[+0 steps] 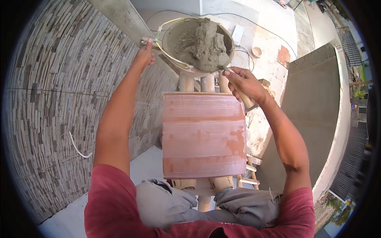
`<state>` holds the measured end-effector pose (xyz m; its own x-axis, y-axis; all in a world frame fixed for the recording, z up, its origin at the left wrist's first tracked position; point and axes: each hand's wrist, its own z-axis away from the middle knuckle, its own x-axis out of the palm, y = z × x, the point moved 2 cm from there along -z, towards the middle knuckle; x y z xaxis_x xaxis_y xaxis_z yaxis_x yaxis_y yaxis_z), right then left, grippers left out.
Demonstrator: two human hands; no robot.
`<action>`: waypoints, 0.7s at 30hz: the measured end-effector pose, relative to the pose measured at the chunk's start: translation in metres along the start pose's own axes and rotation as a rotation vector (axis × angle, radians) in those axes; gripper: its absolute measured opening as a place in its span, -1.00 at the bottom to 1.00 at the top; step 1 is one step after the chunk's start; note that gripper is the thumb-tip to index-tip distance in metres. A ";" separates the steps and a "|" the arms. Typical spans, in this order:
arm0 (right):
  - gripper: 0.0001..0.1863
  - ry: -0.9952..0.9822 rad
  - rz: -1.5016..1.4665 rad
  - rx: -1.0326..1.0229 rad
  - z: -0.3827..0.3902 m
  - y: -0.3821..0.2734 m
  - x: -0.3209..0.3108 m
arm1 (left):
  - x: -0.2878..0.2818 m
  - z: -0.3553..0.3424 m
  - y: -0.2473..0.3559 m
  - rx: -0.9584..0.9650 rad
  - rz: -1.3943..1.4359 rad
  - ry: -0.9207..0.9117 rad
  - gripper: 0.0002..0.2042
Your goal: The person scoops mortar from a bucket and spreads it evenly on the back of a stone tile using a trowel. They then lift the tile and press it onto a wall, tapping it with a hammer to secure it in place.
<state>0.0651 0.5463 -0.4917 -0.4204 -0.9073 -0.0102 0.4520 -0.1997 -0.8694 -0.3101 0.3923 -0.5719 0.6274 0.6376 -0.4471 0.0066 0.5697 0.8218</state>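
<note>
We sit high up on a scaffold of pale tubes (206,83), with a pink board covered in mesh (204,135) lying flat in front of our knees like a small bench. Just past the board sits a round pan (170,35) with a big lump of wet grey mortar (208,43) in it. Our right hand (244,81) is closed around the wooden handle of a trowel (243,95), and the blade end pokes in at the near rim of the pan, mostly hidden, so we cannot tell how much mortar is on it. Our left hand (145,53) reaches out to the top edge of the stone wall (71,99), with its fingers curled on the ledge near a yellow cord (168,55); we cannot tell if they pinch the cord or just rest there. To do this scoop well, we think it helps to keep the pan steady, push the trowel under the lump, and lift slowly so nothing drops. The ground is far below, so we should lean little and keep our weight over the tubes.
</note>
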 end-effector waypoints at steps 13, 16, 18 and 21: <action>-0.56 -0.202 0.488 0.131 0.113 0.098 0.074 | 0.001 0.357 -0.230 -0.471 0.207 -0.452 -0.36; -0.58 -0.085 0.801 -0.222 0.122 0.135 0.088 | 0.029 0.379 -0.241 -0.374 0.311 -0.281 -0.37; -0.63 -0.045 0.866 -0.293 0.132 0.141 0.109 | 0.022 0.382 -0.275 -0.581 0.331 -0.295 -0.37; -0.65 -0.099 0.872 -0.175 0.126 0.166 0.115 | 0.034 0.375 -0.259 -0.491 0.305 -0.105 -0.32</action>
<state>0.1914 0.3623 -0.5748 0.0904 -0.7396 -0.6669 0.4493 0.6279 -0.6355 0.0021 0.0719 -0.6676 0.6182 0.7699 -0.1581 -0.5321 0.5580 0.6368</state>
